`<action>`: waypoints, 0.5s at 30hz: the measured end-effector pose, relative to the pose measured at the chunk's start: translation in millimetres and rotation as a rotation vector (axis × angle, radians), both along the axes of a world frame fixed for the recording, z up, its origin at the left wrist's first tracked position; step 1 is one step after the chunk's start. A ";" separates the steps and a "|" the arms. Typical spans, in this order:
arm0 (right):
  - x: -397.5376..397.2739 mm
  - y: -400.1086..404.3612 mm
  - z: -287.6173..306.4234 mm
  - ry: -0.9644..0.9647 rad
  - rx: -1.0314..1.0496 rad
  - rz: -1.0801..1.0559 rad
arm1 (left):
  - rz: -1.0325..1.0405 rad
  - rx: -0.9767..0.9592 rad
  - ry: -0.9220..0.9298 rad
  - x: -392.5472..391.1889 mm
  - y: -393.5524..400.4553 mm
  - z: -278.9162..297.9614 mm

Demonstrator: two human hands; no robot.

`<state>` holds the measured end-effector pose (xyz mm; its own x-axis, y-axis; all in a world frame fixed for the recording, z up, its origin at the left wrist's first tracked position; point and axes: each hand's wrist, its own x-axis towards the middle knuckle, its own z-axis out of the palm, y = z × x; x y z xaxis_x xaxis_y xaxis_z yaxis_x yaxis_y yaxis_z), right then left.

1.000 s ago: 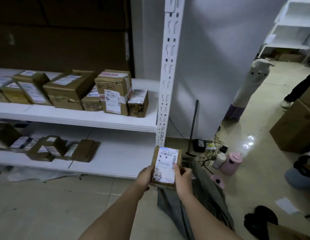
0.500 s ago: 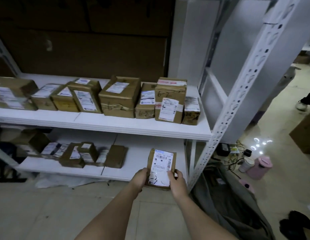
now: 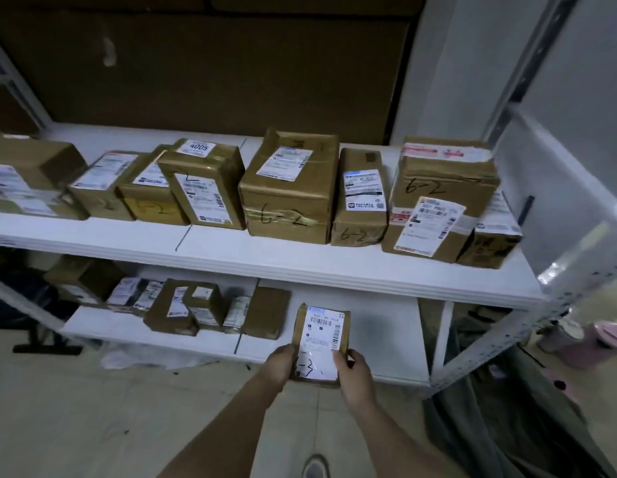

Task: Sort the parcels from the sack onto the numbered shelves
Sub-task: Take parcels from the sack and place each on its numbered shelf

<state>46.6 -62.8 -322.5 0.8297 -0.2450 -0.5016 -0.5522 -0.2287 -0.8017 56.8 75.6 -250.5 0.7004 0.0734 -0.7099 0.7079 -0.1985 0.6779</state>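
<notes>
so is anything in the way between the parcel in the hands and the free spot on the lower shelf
Nothing visible blocks it. The small parcel, held by the left hand and right hand, sits before a bare stretch of the lower shelf; the flat box lies to its left.

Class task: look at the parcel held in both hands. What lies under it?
Under the held parcel shows the white lower shelf; its near edge hangs over the floor. The strip of shelf directly beneath is hidden.
</notes>
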 end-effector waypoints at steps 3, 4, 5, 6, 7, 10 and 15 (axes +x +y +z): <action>22.9 16.6 -26.9 0.011 -0.003 0.032 | 0.000 0.033 -0.010 31.8 18.7 -48.4; 28.1 20.7 -35.9 0.018 -0.001 0.043 | -0.020 0.049 -0.003 39.0 25.0 -64.4; 32.0 23.8 -46.6 0.023 -0.002 0.055 | -0.052 0.064 0.008 45.4 31.4 -81.2; 37.4 28.2 -63.5 0.025 -0.012 0.067 | -0.069 0.072 0.020 52.0 36.8 -98.3; 40.6 31.9 -77.7 0.030 -0.023 0.078 | -0.083 0.087 0.026 56.3 41.8 -115.2; 56.8 42.8 -125.7 0.035 -0.046 0.094 | -0.100 0.199 -0.045 70.8 54.3 -170.5; 82.7 59.1 -217.9 -0.021 -0.067 0.115 | -0.139 0.286 -0.168 89.4 71.3 -281.7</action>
<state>129.3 -3.6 -540.4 0.8641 -0.1799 -0.4700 -0.5029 -0.3427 -0.7935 146.3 146.9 -532.2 0.8227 0.1488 -0.5486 0.5444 -0.4836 0.6853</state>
